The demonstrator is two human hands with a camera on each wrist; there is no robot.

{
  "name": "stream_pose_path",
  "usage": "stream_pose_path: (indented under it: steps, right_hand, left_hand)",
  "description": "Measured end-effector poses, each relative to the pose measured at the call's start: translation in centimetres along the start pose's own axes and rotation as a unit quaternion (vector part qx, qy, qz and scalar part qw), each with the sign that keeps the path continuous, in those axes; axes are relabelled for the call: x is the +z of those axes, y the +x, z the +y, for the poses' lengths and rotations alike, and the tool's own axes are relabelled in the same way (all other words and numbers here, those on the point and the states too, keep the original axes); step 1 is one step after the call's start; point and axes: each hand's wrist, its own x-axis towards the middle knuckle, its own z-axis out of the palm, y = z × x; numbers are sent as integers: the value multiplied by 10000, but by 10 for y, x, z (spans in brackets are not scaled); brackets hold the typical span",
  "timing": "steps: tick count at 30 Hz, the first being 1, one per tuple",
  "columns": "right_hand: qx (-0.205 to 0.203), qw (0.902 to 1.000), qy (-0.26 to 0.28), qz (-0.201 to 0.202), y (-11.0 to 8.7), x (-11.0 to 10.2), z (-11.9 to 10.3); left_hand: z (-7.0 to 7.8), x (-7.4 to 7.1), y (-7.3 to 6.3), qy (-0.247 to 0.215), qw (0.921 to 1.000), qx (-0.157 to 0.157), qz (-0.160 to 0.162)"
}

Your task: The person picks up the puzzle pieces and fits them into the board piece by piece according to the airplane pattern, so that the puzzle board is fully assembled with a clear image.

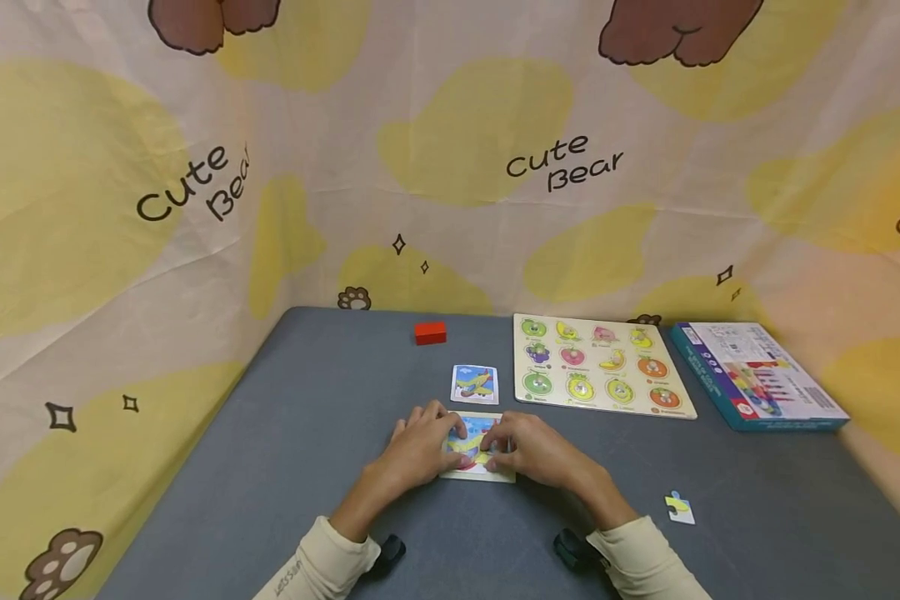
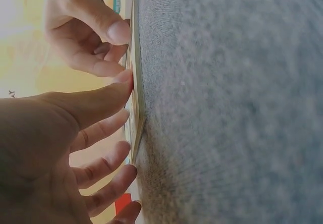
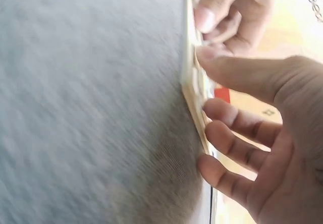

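Note:
A small jigsaw puzzle board with a bright picture lies flat on the table between the two hands. My left hand rests on its left side, thumb and fingertips spread apart and touching it. On the right side, my right hand pinches a puzzle piece at the board's surface, largely hidden by the fingers. In the right wrist view, the right thumb presses at the edge of the pale board. Just beyond the board lies a picture card showing a yellow plane.
A loose puzzle piece lies to the right of the right forearm. Behind are a red block, a fruit picture board and a teal-edged box. A printed cloth hangs along the grey table's back edge.

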Motion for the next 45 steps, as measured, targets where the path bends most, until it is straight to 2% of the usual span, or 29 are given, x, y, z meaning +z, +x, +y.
stream_pose_path:
  steps: [5, 9, 18, 28, 37, 40, 42, 45]
  right_hand:
    - [126, 9989, 447, -91, -11, -13, 7]
    - [215, 9983, 545, -77, -26, -24, 17]
    - [743, 9969, 214, 147, -74, -47, 45]
    - [919, 9944, -232, 458, -130, -70, 63]
    - [1627, 9844, -443, 495, -179, -91, 76]
    - [1684, 9814, -632, 675, -191, -92, 82]
    - [1586, 9816, -723, 775, -197, -91, 85]
    - [1522, 9819, -809, 780, -205, -90, 90]
  left_hand:
    - [1, 3, 1, -118, 9999, 101, 4]
    - [0, 4, 1, -219, 9996, 176, 15]
    - [-3, 5, 1, -318, 9987, 395, -47]
    - [-7, 5, 2, -376, 9971, 624, -201]
    - [-6, 4, 3, -397, 9973, 563, -266]
    - [-6, 3, 3, -431, 9972, 535, -289]
    - [-6, 3, 2, -442, 9972, 528, -304]
    - [-6, 2, 2, -460, 9970, 537, -325]
